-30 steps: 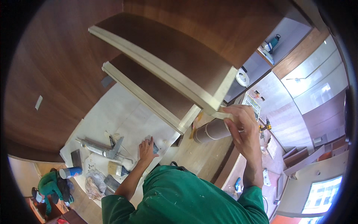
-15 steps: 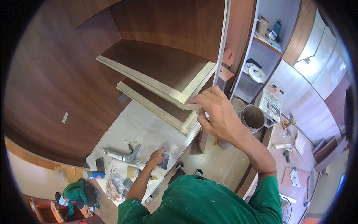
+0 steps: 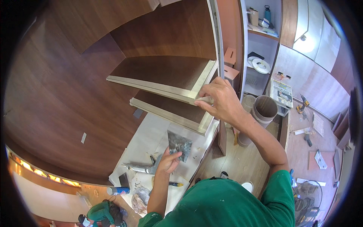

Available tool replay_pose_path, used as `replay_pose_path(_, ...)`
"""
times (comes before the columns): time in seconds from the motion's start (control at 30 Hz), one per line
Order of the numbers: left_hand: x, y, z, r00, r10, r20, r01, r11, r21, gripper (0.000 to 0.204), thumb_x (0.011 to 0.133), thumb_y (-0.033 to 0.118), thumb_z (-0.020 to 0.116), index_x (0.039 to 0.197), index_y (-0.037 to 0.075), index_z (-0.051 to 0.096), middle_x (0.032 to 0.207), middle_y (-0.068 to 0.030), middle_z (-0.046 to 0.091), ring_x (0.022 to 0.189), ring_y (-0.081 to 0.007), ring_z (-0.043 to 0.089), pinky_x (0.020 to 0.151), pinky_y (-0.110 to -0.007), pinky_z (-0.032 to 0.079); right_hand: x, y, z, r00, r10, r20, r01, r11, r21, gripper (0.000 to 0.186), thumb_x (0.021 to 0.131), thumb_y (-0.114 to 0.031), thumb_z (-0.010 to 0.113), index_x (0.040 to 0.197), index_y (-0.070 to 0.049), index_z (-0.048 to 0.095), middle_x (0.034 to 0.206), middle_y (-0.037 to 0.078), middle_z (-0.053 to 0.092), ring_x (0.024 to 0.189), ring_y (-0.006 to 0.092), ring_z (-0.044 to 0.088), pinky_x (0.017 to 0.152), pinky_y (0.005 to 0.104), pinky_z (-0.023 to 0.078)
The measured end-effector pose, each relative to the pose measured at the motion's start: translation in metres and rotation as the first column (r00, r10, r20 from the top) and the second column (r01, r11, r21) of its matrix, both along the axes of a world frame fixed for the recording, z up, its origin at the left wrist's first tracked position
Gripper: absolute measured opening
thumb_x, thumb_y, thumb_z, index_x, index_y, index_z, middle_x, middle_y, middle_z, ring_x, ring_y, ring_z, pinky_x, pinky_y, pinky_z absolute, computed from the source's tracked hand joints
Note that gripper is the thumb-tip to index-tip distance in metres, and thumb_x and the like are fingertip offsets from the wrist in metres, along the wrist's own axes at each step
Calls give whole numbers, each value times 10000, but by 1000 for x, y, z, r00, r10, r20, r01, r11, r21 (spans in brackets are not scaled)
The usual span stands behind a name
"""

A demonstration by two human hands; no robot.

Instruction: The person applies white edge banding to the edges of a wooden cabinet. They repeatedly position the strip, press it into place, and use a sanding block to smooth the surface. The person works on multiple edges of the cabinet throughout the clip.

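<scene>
My right hand (image 3: 223, 99), closed in a pinch, is at the front corner of the upper shelf (image 3: 162, 72). Between its thumb and fingers is a small pale flat piece (image 3: 206, 100); its exact kind is unclear. My left hand (image 3: 169, 162) grips a dark, square, flat plate (image 3: 180, 145) with whitish smears, held tilted above the white work surface (image 3: 148, 128). Pale strips run along the front and side edges of the upper shelf and of the lower shelf (image 3: 166, 108), which juts out just beneath it.
Below my left hand lie a caulking gun (image 3: 141, 168), a blue can (image 3: 118, 190), a plastic bag (image 3: 140, 198) and a yellow-handled brush (image 3: 176, 184). A brown bucket (image 3: 264, 109) stands right of my right arm. A drill (image 3: 302, 104) lies farther right. Another person (image 3: 102, 213) crouches at lower left.
My left hand has lifted the dark plate off the work surface and turned it upward. My right hand remains at the shelf corner, its fingers shifted slightly. The whole view has swung.
</scene>
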State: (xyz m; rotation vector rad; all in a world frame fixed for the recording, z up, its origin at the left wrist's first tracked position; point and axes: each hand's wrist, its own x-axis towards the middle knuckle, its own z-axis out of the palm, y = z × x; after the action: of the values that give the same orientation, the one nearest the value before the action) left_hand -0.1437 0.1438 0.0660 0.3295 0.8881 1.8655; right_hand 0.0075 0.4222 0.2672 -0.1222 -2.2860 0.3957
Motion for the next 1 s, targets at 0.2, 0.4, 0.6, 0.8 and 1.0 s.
replay_pose_path(0.2, -25, 50, 116, 754, -14, -656, -21, 999, -45, 322, 886, 17, 783, 1182, -3, 657, 1075, -32, 719, 993, -108, 664, 915, -284, 531, 8, -7, -3, 998, -59, -16, 59, 998, 4, 198, 858, -237, 795, 902, -55, 729, 877, 77, 713, 920, 282, 599, 917, 414, 459)
replay_pose_path(0.4, -75, 81, 157, 483, 18, -876, 51, 998, 49, 214, 940, 69, 755, 1123, -4, 671, 1032, -8, 709, 931, -68, 631, 854, -248, 504, 7, -19, -7, 998, -62, 2, 62, 995, -72, 195, 913, -245, 750, 921, -51, 729, 884, 94, 700, 957, 311, 582, 937, 429, 447)
replay_pose_path(0.6, -71, 114, 166, 500, 24, -866, 131, 986, 102, 171, 974, 56, 711, 1117, -10, 647, 1022, -12, 690, 934, -71, 616, 872, -248, 490, 9, -22, -4, 994, -107, 27, 108, 993, -50, 206, 882, -250, 753, 915, -48, 732, 909, 113, 708, 1013, 296, 601, 1012, 435, 429)
replay_pose_path(0.8, -58, 136, 154, 543, 276, -793, 28, 938, 346, 257, 953, -10, 696, 1183, -14, 581, 1052, -47, 651, 969, -92, 602, 895, -257, 494, 4, -30, -11, 968, -230, -98, 227, 973, -35, 333, 731, -356, 881, 880, -76, 781, 793, 104, 695, 946, 302, 616, 922, 427, 458)
replay_pose_path(1.0, -45, 143, 148, 503, 402, -765, -95, 906, 413, 277, 924, 13, 734, 1156, -2, 585, 1049, -56, 645, 962, -93, 598, 879, -253, 492, -3, -34, -15, 959, -255, -127, 246, 966, -79, 293, 754, -338, 878, 847, -80, 774, 802, 61, 675, 874, 244, 546, 841, 385, 442)
